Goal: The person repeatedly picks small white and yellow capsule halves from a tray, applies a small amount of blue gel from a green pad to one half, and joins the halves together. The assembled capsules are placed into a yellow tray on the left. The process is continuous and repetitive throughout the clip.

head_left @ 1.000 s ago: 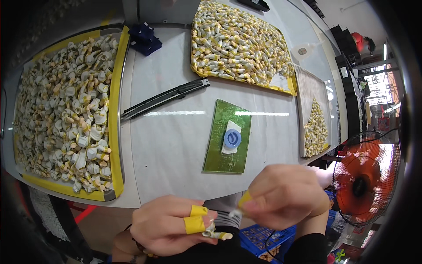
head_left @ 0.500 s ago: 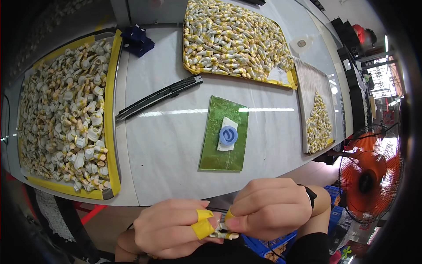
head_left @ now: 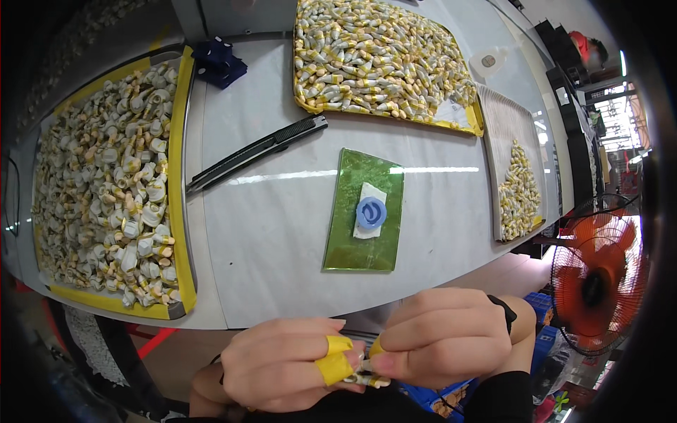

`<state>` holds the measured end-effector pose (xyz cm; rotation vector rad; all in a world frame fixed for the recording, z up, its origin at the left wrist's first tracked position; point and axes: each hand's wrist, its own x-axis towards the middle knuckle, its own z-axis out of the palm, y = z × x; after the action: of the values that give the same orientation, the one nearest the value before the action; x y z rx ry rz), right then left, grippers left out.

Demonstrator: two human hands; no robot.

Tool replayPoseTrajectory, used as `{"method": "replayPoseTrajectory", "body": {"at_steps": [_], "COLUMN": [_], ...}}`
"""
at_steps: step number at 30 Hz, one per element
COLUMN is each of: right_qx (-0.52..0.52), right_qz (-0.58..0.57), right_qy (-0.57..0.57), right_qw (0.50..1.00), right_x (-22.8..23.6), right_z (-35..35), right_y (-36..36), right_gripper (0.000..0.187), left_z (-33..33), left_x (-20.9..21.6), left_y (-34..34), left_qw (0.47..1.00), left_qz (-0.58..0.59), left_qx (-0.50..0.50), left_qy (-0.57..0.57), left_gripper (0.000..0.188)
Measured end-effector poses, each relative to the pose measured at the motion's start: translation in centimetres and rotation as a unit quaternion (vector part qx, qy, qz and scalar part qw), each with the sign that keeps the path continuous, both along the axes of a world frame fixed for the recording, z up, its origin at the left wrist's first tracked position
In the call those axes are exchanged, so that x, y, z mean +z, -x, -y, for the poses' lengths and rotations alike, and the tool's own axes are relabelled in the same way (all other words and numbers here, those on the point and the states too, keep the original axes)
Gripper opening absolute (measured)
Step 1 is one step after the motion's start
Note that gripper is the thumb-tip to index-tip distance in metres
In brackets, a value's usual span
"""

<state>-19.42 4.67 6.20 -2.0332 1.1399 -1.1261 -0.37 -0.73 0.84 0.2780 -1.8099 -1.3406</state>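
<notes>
Just off the table's near edge, over my lap, my left hand (head_left: pixel 282 366) and my right hand (head_left: pixel 446 340) meet at their fingertips. Yellow tape wraps fingers of the left hand, and a bit of yellow shows on the right index finger. Between the fingertips is a small white piece with a yellow band and tan tip (head_left: pixel 368 381). Closed left fingers grip it, while the right thumb and index finger pinch its upper part. The fingers hide most of it, so I cannot tell whether it is one piece or two.
Left stands a yellow-edged tray (head_left: pixel 185 261) heaped with similar pieces; another heaped tray (head_left: pixel 476 127) lies at the back, and a part-filled one (head_left: pixel 504 113) at right. A black utility knife (head_left: pixel 261 150) and a green mat (head_left: pixel 345 250) bearing a blue cup (head_left: pixel 371 213) lie between. An orange fan (head_left: pixel 596 282) stands right.
The whole view has shifted slightly, and both hands appear a little further right. Their pinch on the small piece looks the same.
</notes>
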Motion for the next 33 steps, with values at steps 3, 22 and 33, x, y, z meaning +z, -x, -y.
{"method": "replayPoseTrajectory", "body": {"at_steps": [3, 22, 33], "right_qx": [-0.019, 0.072, 0.074], "right_qz": [-0.038, 0.18, 0.126], "right_qy": [0.042, -0.21, -0.226], "right_qw": [0.998, 0.958, 0.963], "right_x": [-0.2, -1.0, -0.7], "right_z": [0.0, 0.3, -0.1], "right_y": [0.0, 1.1, 1.0], "right_gripper": [0.015, 0.015, 0.013], "left_z": [-0.3, -0.6, -0.6], "left_x": [-0.4, -1.2, -1.0], "left_y": [0.3, 0.0, 0.2], "left_qw": [0.999, 0.895, 0.912], "left_qz": [0.034, -0.024, 0.017], "left_qx": [0.029, -0.183, -0.186], "left_qy": [-0.012, -0.406, -0.366], "left_gripper": [0.035, 0.021, 0.017]}}
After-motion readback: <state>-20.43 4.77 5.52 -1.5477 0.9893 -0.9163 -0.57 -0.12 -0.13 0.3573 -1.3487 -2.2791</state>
